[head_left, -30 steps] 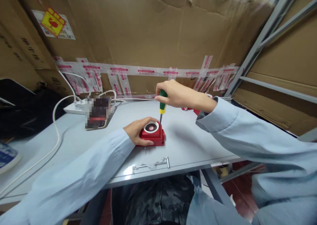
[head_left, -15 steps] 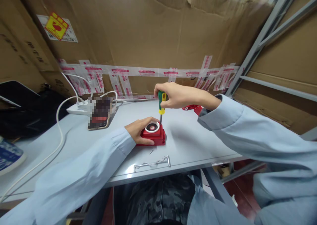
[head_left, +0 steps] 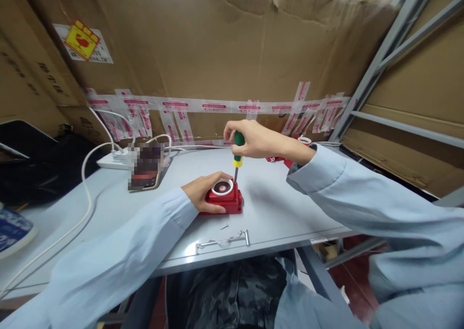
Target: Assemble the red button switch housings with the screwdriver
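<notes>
A small red box-shaped device (head_left: 225,202) with a white ring on top sits on the grey table (head_left: 275,208). My left hand (head_left: 200,192) grips its left side and holds it down. My right hand (head_left: 250,138) is closed round the green and yellow handle of a screwdriver (head_left: 237,158), which stands upright with its tip at the device's far right corner. A loose screw (head_left: 224,226) lies on the table just in front of the device.
A metal handle (head_left: 222,240) sits at the table's front edge. A phone (head_left: 145,172), a white power strip (head_left: 112,160) and white cable (head_left: 84,193) lie at the left. Red parts (head_left: 286,161) rest behind my right wrist. Taped cardboard (head_left: 217,53) walls the back; metal shelving (head_left: 380,58) stands right.
The loose screw has shifted a little to the right in front of the device. My right hand has turned slightly on the screwdriver handle; the left hand keeps its hold.
</notes>
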Available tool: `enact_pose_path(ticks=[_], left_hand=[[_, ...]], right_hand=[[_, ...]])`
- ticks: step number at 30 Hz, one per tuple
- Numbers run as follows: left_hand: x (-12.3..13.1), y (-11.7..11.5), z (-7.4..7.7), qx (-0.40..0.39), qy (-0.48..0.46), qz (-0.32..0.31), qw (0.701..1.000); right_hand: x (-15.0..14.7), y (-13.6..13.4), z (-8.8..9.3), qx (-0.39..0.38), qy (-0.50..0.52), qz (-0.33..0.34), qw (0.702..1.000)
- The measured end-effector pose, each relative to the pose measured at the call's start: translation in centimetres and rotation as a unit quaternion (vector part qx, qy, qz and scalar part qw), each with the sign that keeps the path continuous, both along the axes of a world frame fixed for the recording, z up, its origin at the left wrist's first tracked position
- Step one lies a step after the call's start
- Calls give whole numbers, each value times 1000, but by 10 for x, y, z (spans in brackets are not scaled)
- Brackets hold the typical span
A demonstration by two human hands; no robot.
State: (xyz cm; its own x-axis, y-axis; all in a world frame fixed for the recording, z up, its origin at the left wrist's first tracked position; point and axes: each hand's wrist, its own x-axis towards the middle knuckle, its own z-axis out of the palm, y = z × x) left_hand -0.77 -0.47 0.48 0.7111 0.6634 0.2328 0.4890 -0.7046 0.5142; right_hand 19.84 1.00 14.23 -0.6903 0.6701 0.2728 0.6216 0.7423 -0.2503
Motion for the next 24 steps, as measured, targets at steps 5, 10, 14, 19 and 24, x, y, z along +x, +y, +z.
enact_pose_path(ticks=[5,10,14,19,24], left_hand=[[0,-1,1,4,0,4,1000],[1,-1,1,-4,3,6,1000],[2,-1,2,-3,3,9,1000],[2,-2,2,-2,3,7,1000],[2,-2,3,-2,6,10,1000]], right_hand=[[1,0,-2,5,-5,-22,1000],[2,-2,-3,-36,3,-8,999],[-1,-3,-3,-1,-4,-27,1000],[-2,-5,-1,-39,3,2,999],[-2,-3,-1,-1,26,-9,1000]])
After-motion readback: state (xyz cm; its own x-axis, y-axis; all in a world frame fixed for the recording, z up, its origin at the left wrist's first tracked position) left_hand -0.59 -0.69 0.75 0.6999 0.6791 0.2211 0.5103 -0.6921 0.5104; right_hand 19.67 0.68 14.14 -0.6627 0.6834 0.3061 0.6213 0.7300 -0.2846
